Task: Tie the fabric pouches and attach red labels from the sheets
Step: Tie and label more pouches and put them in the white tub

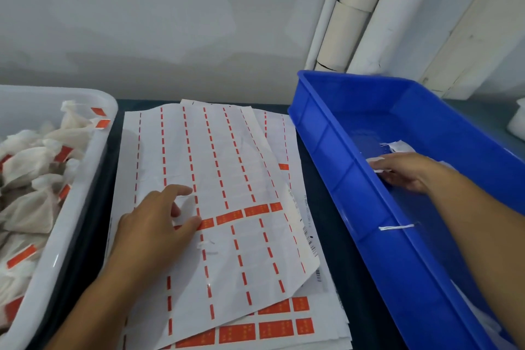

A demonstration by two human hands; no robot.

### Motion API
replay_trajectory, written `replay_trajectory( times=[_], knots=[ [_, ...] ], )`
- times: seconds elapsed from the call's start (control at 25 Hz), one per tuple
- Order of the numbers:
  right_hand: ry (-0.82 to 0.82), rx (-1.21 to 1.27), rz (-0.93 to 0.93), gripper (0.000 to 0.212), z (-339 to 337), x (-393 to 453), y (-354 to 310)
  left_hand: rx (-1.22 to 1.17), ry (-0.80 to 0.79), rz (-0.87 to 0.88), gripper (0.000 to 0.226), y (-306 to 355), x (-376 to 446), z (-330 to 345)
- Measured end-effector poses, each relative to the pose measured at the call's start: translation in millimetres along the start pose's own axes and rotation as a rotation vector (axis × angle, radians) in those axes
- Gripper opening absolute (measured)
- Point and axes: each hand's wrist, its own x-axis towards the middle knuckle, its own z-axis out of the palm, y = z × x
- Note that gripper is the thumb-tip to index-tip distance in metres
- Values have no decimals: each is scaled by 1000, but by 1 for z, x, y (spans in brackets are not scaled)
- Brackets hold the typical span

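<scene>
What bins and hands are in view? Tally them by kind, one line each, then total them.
White bin: 1
Blue bin: 1
Hands: 2 (left hand on the label sheet, right hand inside the blue bin)
Total: 4

The back wall (142,8) was plain pale grey-white, a bit patchy and scuffed down low. Off to the right, a few white and cream pipes (366,8) ran up the corner beside a pale door frame (477,31). The worktop (338,207) was dark, nearly navy. Light was soft and even.
</scene>
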Motion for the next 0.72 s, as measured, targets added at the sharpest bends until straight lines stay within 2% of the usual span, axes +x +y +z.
replay_trajectory(
  times=[0.16, 0.24, 0.4, 0.72],
  knots=[
    [39, -2, -20, 13, -6, 3, -4, 5, -10, 10, 61, -2, 1, -1],
    [111, 44, -37, 14, -12, 6, -5, 6, -10, 9, 60, -2, 1, 0],
    [169, -28, -131, 32, -17, 9, -6, 26, -24, 13, 59, -1, 0, -1],
    [301, -98, -295, 32, -4, -1, -16, 50, -76, -11, 56, 5, 0, -7]
  ],
)
